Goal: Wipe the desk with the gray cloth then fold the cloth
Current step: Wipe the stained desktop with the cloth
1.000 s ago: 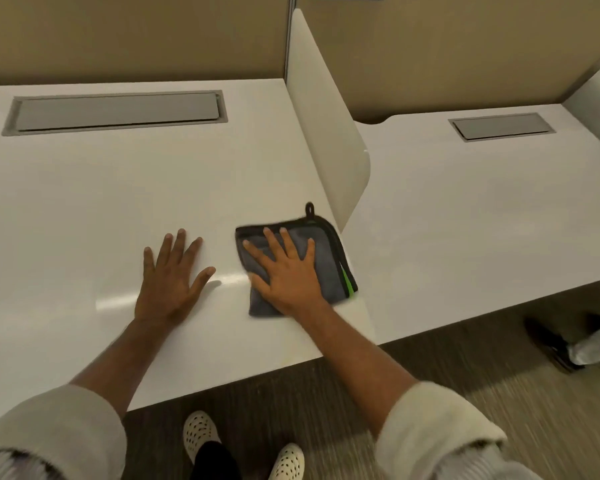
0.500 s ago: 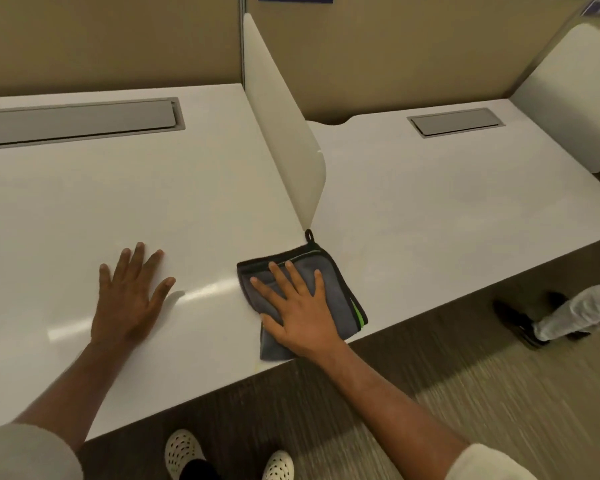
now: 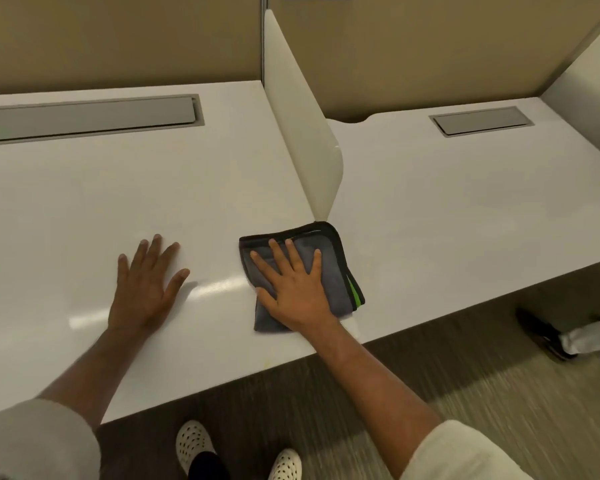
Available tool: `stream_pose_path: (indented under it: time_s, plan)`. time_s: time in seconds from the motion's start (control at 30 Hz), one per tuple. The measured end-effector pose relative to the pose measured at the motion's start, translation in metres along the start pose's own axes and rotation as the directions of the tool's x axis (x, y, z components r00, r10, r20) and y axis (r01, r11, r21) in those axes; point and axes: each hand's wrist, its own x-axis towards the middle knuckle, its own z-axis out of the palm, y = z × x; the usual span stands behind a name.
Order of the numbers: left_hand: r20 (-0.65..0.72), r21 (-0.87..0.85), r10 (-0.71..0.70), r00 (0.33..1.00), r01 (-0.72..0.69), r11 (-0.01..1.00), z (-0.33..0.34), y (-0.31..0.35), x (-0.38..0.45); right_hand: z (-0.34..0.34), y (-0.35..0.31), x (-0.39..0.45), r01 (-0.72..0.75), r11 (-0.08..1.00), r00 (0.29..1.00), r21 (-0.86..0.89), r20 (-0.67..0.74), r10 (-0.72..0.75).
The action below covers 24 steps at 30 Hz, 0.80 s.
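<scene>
The gray cloth (image 3: 329, 271), a soft folded square with black stitched edging and a bright green tag at its right side, lies flat on the smooth, glossy white counter (image 3: 84, 209) near its front edge, just in front of the rounded end of the thin white divider panel (image 3: 302, 133). The right hand (image 3: 297, 292) presses on it palm down, fingers spread, its grip open and clasping nothing. The left hand (image 3: 146, 289) rests flat and open on bare counter well to the cloth's left; a flat gray rectangular cable hatch (image 3: 87, 117) sits recessed at the back, closed.
</scene>
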Motion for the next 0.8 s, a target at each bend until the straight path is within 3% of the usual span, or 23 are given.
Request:
stream_pose_path:
  time_s: [0.23,0.57,0.8]
  plan:
    - [0.003,-0.005,-0.001,1.000,0.001,1.000,0.000,0.000,-0.001,0.000,0.024,-0.060,0.125,0.991,0.991,0.053,0.038,-0.127]
    - [-0.007,0.010,-0.010,1.000,0.010,1.000,0.002,0.000,0.003,-0.011,-0.002,0.091,-0.141,0.990,0.990,0.012,-0.008,0.141]
    - [-0.006,0.006,0.004,1.000,-0.004,1.000,0.004,-0.003,0.003,-0.006,-0.052,0.124,-0.037,0.999,0.999,0.005,0.035,0.037]
